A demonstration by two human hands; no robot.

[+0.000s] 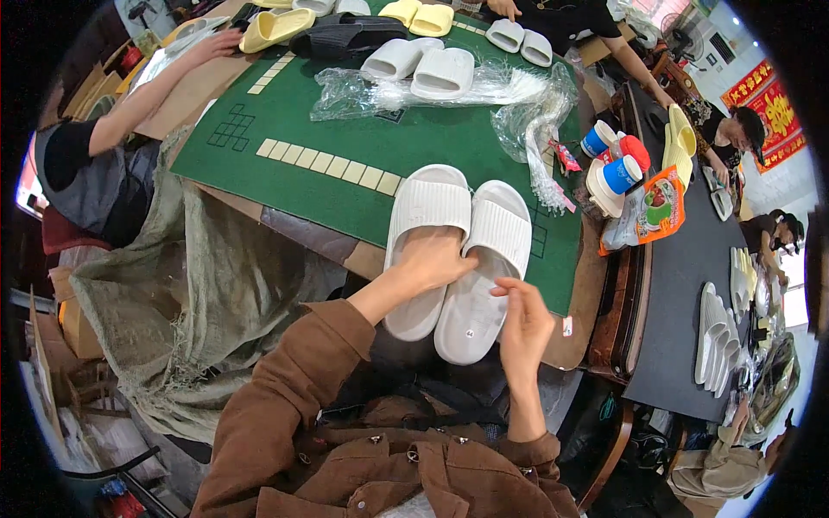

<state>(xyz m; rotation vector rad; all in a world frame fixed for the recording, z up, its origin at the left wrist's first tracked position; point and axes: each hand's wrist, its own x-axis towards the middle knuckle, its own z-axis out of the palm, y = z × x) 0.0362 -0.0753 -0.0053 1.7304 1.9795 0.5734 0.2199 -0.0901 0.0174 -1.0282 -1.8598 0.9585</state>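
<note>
A pair of pale grey slide slippers with ribbed straps lies side by side at the table's near edge, toes pointing away from me. My left hand [429,261] reaches into the left slipper [430,197], its fingers hidden under the strap. Its thumb rests at the inner edge of the right slipper [503,223], so the hand grips where the two meet. Over the right slipper's outer side, my right hand [525,326] has thumb and forefinger pinched together, the other fingers curled. Whatever sits in that pinch, if anything, is too small to make out.
A green mat [294,116] covers the table. Beyond lie clear plastic bags [358,93], more white slippers [443,72], black slippers [350,36] and yellow ones. Cups [620,174] and an orange packet [654,211] stand right. A sack [199,302] hangs left. Other people work around.
</note>
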